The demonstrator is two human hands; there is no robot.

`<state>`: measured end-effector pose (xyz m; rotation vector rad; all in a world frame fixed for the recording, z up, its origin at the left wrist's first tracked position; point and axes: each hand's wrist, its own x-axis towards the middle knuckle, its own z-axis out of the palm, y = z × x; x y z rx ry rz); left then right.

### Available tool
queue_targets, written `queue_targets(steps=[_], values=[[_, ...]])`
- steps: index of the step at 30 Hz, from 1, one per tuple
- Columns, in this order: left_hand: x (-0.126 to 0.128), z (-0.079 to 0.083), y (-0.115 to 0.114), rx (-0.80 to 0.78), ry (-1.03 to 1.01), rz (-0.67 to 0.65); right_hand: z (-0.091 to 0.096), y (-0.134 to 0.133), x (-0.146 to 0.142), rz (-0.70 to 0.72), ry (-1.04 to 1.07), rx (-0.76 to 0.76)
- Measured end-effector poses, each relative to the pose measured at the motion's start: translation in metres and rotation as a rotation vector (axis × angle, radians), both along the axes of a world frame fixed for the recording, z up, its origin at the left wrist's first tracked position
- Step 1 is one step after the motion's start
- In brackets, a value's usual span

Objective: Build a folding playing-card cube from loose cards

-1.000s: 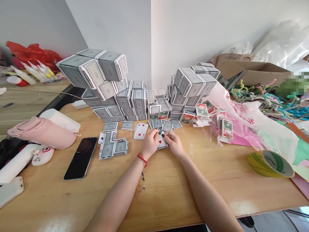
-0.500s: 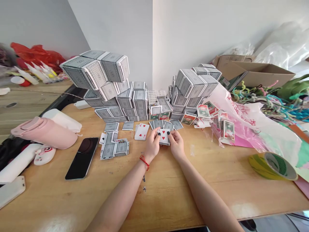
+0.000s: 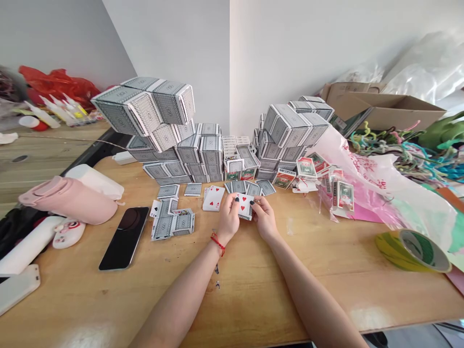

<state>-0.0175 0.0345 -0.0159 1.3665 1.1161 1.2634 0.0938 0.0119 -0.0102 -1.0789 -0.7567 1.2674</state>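
Observation:
Between my hands are playing cards (image 3: 245, 205), with red hearts on the top face and a patterned back just below. My left hand (image 3: 228, 220) is closed on the left side, its thumb on the face. My right hand (image 3: 266, 217) pinches the right side. Left of them lies a face-up stack of heart cards (image 3: 213, 199). Several face-down cards (image 3: 239, 187) are spread just beyond my fingers. Folded cards joined together (image 3: 172, 223) lie further left. Grey-patterned card blocks form a left stack (image 3: 177, 145) and a right stack (image 3: 286, 128) behind.
A black phone (image 3: 123, 239) and a pink bottle (image 3: 68, 199) lie on the left. On the right are card boxes (image 3: 306, 167), a plastic bag (image 3: 377, 179) and a yellow tape roll (image 3: 395, 250). A cardboard box (image 3: 395, 108) stands at the back right.
The held cards have tilted and shifted slightly left, with more of a patterned back showing underneath. Both hands keep hold of them, and the whole view has shifted a little.

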Motion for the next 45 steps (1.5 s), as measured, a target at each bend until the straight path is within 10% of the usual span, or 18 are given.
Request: queue_targets(steps=[21, 36, 45], values=[[-0.008, 0.017, -0.002, 0.059, 0.01, 0.013, 0.002, -0.003, -0.004, 0.069, 0.151, -0.066], [-0.014, 0.015, 0.001, 0.038, -0.012, -0.067, 0.0, -0.003, 0.011, 0.521, 0.293, -0.164], [-0.009, 0.008, 0.009, -0.068, 0.037, 0.145, -0.006, -0.001, 0.0, 0.277, 0.168, -0.053]])
